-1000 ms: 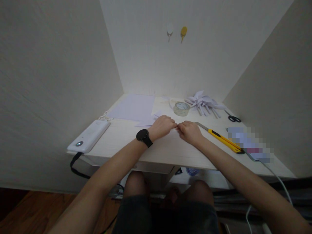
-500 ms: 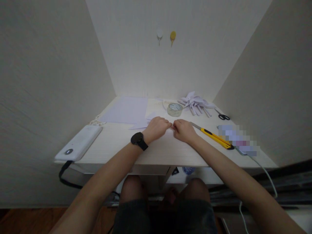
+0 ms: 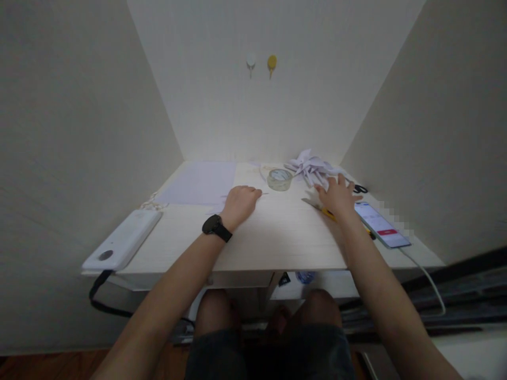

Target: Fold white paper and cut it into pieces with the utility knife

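Note:
My left hand (image 3: 241, 205), with a black watch on its wrist, is closed near the middle of the desk. A thin tip of white paper (image 3: 265, 193) sticks out past its fingertips; the rest is mostly hidden by the hand. My right hand (image 3: 338, 198) is open with fingers spread and holds nothing. It hovers over a yellow utility knife (image 3: 328, 214), hiding part of it. Just beyond the fingers are black-handled scissors (image 3: 360, 189) and a pile of folded white paper pinwheels (image 3: 311, 164).
A roll of clear tape (image 3: 279, 180) lies between the hands, farther back. White paper sheets (image 3: 202, 182) lie at the back left. A white power bank-like device (image 3: 124, 240) is at the left edge, and a phone (image 3: 382, 226) with a cable at the right. Walls enclose the desk (image 3: 273, 248).
My hands were together at the middle. The right hand has let go and moved right, opening over the knife. My left hand has stayed closed and shifted slightly left.

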The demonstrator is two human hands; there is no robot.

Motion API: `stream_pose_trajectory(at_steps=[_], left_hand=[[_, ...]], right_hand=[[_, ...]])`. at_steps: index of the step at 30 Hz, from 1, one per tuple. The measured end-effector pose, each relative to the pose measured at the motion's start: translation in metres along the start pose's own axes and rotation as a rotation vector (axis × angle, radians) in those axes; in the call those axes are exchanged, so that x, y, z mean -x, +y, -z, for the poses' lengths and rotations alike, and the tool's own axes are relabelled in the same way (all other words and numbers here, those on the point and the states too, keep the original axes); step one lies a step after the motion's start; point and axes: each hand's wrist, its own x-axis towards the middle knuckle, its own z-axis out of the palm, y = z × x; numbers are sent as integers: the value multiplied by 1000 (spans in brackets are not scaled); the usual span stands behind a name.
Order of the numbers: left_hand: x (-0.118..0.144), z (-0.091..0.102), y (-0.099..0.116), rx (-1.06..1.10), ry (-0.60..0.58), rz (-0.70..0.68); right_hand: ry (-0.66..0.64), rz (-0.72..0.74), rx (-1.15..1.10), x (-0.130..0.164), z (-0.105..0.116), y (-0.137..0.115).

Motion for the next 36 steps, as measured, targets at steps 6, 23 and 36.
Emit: stream_pose_trajectory(at_steps=[6,23,36], left_hand=[[1,0,1,49,30,56],[-3,2,-6,288,105,277],[-66,-15,-16,373,-2,325]], right_hand=[[-79,-280,-82,-7,5,23],[-210,174,49,20,18,10],[-389,139,205,50,22,54]])
